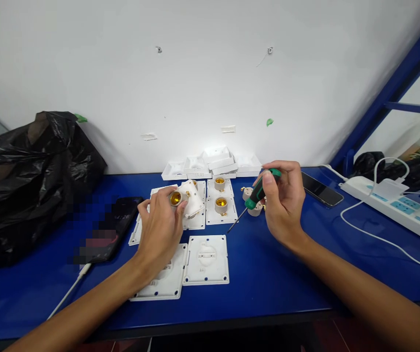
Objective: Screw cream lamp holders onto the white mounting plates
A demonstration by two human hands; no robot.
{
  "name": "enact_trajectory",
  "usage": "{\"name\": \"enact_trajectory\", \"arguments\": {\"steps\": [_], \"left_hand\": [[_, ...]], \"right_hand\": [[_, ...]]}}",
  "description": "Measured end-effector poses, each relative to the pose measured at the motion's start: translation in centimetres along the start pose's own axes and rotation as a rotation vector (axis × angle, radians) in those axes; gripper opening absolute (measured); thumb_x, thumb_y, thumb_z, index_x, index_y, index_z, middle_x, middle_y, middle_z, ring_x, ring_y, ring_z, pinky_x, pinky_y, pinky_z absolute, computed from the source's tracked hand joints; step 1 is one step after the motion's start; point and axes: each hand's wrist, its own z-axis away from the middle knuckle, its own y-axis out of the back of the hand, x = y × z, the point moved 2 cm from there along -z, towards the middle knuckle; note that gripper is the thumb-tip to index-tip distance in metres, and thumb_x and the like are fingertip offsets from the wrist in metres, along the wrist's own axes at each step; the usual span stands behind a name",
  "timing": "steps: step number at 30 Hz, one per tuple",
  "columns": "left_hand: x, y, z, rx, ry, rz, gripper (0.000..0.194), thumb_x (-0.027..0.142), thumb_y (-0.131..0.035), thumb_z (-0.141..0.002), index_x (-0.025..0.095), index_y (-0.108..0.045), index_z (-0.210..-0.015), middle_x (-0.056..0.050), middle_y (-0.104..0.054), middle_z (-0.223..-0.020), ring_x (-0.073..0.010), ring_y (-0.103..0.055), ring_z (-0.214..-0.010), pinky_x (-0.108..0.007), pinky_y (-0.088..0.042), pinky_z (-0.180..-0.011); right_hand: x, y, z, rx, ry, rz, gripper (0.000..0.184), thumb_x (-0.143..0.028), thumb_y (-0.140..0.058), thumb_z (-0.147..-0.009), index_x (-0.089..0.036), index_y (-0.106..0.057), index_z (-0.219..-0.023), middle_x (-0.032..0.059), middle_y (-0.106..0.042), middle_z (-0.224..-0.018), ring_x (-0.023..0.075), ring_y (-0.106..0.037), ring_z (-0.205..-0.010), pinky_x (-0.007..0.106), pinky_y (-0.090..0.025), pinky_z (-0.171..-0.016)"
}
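Observation:
My left hand is closed around a lamp holder with a brass-coloured threaded inside, fixed to a white square plate that is tilted up off the table. In my right hand is a green and black screwdriver, its tip pointing down and left, apart from the plates. Behind the tool lie loose lamp holders, partly hidden by my fingers. White plates with lamp holders stand in the middle. Nearer me lie two bare white plates, one flat in view, the other partly under my left arm.
White box covers are stacked against the wall. A black plastic bag fills the left side, beside a phone with a charging cable. On the right are another phone and a white power strip with cables, by a blue frame.

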Motion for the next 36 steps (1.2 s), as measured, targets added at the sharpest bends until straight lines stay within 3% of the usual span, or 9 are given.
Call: {"name": "enact_trajectory", "arguments": {"steps": [6, 9, 11, 15, 20, 25, 32, 36], "left_hand": [[2.9, -1.0, -0.9, 0.057, -0.019, 0.055, 0.025, 0.031, -0.032, -0.106, 0.02, -0.037, -0.129, -0.016, -0.057, -0.134, -0.029, -0.055, -0.12, -0.054, -0.034, -0.105], [3.1, -0.6, -1.6, 0.058, -0.012, 0.125, 0.027, 0.034, -0.033, -0.106, 0.021, -0.038, -0.13, -0.014, -0.056, -0.135, -0.0287, -0.053, -0.121, -0.052, -0.036, -0.105], [1.9, -0.1, -2.2, 0.068, 0.033, 0.142, 0.032, 0.04, -0.035, -0.105, 0.02, -0.041, -0.13, -0.015, -0.056, -0.133, -0.0298, -0.054, -0.12, -0.05, -0.041, -0.103], [-2.8, 1.0, -4.0, 0.096, 0.177, 0.061, 0.039, 0.046, -0.037, -0.101, 0.017, -0.045, -0.126, -0.018, -0.057, -0.123, -0.0349, -0.054, -0.118, -0.054, -0.044, -0.104], [-7.0, 0.2, -4.9, -0.05, 0.198, 0.011, 0.04, 0.045, -0.037, -0.098, 0.016, -0.044, -0.125, -0.019, -0.055, -0.126, -0.035, -0.051, -0.123, -0.053, -0.044, -0.107], [-6.9, -0.7, -3.5, -0.234, 0.139, -0.048, 0.041, 0.046, -0.032, -0.1, 0.016, -0.048, -0.123, -0.019, -0.058, -0.122, -0.0358, -0.055, -0.118, -0.053, -0.047, -0.102], [-7.1, 0.6, -1.2, -0.274, 0.092, -0.108, 0.043, 0.051, -0.031, -0.102, 0.017, -0.052, -0.119, -0.016, -0.062, -0.113, -0.0331, -0.062, -0.105, -0.046, -0.052, -0.09], [-7.3, 1.1, -1.3, -0.284, 0.109, -0.156, 0.044, 0.05, -0.032, -0.103, 0.016, -0.051, -0.123, -0.017, -0.063, -0.114, -0.0331, -0.062, -0.105, -0.044, -0.052, -0.088]], "right_hand": [[-0.1, 0.3, 0.1, 0.018, 0.038, -0.03, 0.012, -0.035, -0.055, -0.1, -0.028, -0.056, -0.109, -0.0012, -0.053, -0.084, 0.012, -0.054, -0.063, 0.03, -0.047, -0.055], [-0.1, 0.5, 0.1, 0.037, 0.062, 0.0, 0.012, -0.037, -0.055, -0.1, -0.028, -0.056, -0.109, -0.0003, -0.054, -0.085, 0.0134, -0.055, -0.066, 0.031, -0.048, -0.056], [0.0, 0.5, 0.0, 0.039, 0.065, 0.016, 0.012, -0.037, -0.054, -0.1, -0.029, -0.055, -0.108, -0.0004, -0.054, -0.084, 0.0136, -0.056, -0.065, 0.031, -0.048, -0.055], [-0.1, 0.4, -0.1, 0.004, 0.075, -0.004, 0.01, -0.035, -0.055, -0.101, -0.028, -0.056, -0.108, -0.0021, -0.053, -0.08, 0.0117, -0.056, -0.06, 0.029, -0.048, -0.052], [-0.3, 0.3, 0.0, -0.019, 0.083, -0.034, 0.008, -0.031, -0.056, -0.1, -0.027, -0.058, -0.107, -0.0031, -0.055, -0.078, 0.0101, -0.056, -0.058, 0.027, -0.048, -0.05], [-0.3, 0.4, 0.0, -0.028, 0.068, -0.036, 0.007, -0.028, -0.056, -0.1, -0.026, -0.058, -0.106, -0.0037, -0.055, -0.076, 0.0097, -0.054, -0.056, 0.028, -0.046, -0.05], [-0.2, 0.4, 0.1, -0.026, 0.089, -0.02, 0.008, -0.029, -0.055, -0.1, -0.026, -0.058, -0.106, -0.0031, -0.056, -0.075, 0.011, -0.054, -0.058, 0.029, -0.044, -0.05], [-0.1, 0.5, 0.2, -0.026, 0.09, -0.035, 0.008, -0.028, -0.054, -0.1, -0.025, -0.058, -0.106, -0.0031, -0.056, -0.077, 0.0103, -0.054, -0.057, 0.028, -0.044, -0.05]]}}
